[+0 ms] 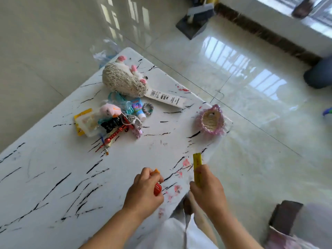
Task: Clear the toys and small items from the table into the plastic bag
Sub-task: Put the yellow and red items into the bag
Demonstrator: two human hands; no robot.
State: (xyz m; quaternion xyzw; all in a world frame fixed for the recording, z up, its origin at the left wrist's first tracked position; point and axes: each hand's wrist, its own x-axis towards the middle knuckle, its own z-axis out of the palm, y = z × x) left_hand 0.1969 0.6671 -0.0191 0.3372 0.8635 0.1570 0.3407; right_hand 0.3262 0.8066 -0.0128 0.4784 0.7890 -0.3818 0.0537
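My left hand [145,189] grips a small red and orange toy [157,188] just above the near right part of the white marbled table [53,177]. My right hand [208,187] holds a yellow ruler [197,164] upright, together with thin clear plastic at the table's edge. A plush hedgehog [122,78] with a long white tag lies at the far end. Below it sits a pile: a pink plush [109,109], a small tube [138,108], a hair tie [148,108], a white cable [132,120], a red glitter piece [113,136] and a yellow packet [84,122].
A pink-fringed woven basket [212,121] lies near the table's right edge. Crumpled clear plastic [104,53] hangs off the far corner. A grey dustpan [195,20] stands on the glossy floor beyond, and a dark stool [285,216] is at lower right.
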